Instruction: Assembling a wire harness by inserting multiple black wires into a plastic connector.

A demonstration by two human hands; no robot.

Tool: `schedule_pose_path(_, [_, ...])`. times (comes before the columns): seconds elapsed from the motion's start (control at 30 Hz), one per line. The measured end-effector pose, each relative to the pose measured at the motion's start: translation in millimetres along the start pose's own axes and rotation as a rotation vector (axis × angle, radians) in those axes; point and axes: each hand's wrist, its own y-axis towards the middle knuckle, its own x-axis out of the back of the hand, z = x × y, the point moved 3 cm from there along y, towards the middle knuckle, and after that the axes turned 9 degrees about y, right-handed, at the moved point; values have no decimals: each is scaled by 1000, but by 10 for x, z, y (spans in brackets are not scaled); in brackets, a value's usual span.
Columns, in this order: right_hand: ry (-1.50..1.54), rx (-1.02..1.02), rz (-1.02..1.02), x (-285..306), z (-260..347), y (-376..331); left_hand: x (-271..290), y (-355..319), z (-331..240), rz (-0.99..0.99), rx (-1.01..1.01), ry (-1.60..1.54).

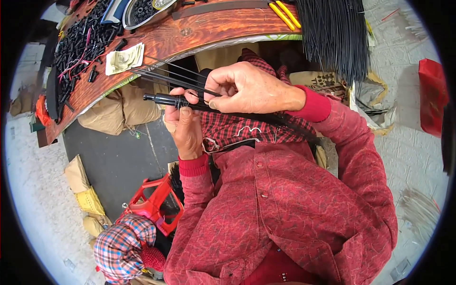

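My left hand (185, 128) grips a short black tube (161, 99) that points left, just below the table edge. My right hand (251, 88) pinches several thin black rods (164, 76) right above it, where they meet the tube. The rods fan out up and to the left, and the rest of the bundle (285, 121) trails right across my lap, over a red plaid cloth (237, 128). Both sleeves are red.
A wooden table (204, 31) carries a heap of small black tubes (80, 42), a metal bowl (142, 12), yellow-handled pliers (285, 14) and a folded pale cloth (124, 58). A thick sheaf of black rods (332, 33) hangs at its right. Tan sacks (118, 111), a red stool (156, 204).
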Motion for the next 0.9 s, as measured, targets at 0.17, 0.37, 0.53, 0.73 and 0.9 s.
schedule_pose_path(0.17, [-6,41,-8,-32,50,-27,-38,-7,-28,25,49,-17])
schedule_pose_path(0.37, [25,35,-66,-51,21,-30,-49,-6,-23,14,75,-18])
schedule_pose_path(0.53, [-73,81,-94,-54,2,-41,-17,-17,-23,37,70,-4])
schedule_pose_path(0.73, [124,39,-75,-41,-90,-42,-68,-9,-33,50,100,-1])
schedule_pose_path(0.9, [328,-58,-24,-1,-209,18,-33,7,-25,57,96,-7])
